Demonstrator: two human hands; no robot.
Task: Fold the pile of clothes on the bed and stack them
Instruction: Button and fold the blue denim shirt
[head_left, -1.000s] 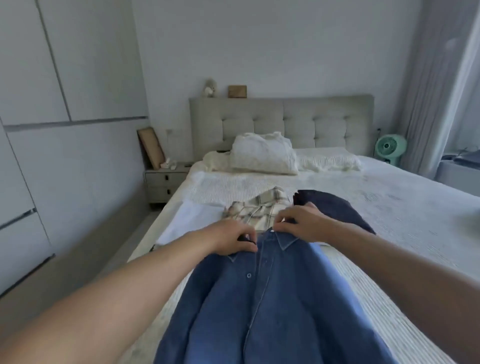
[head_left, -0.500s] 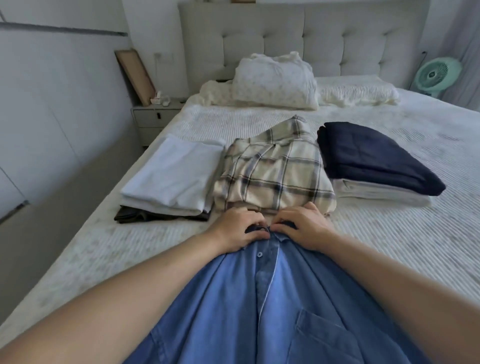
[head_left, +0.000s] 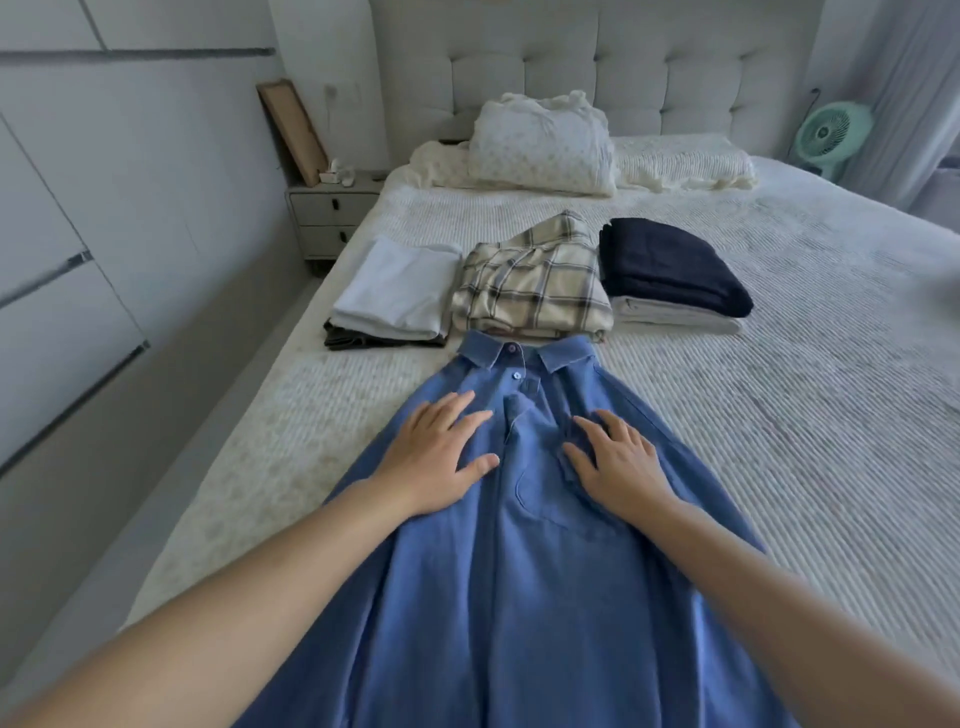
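Observation:
A blue denim shirt (head_left: 519, 571) lies front up on the bed (head_left: 805, 415), collar pointing away from me and buttoned at the top. My left hand (head_left: 441, 457) rests flat on the shirt left of the button placket, fingers spread. My right hand (head_left: 618, 467) presses flat on the chest pocket, right of the placket. Beyond the collar sit three folded stacks: a white garment on a dark one (head_left: 395, 291), a cream plaid shirt (head_left: 535, 280), and a navy garment on a white one (head_left: 670, 265).
Pillows and a folded white quilt (head_left: 540, 140) lie against the padded headboard. A nightstand (head_left: 332, 213) with a leaning frame stands at the bed's left, cupboards run along the left wall, and a green fan (head_left: 826, 130) sits at the far right.
Both hands have let go of the collar and slid toward me, now lying flat on the shirt's chest. The collar lies spread out. The camera has tilted down.

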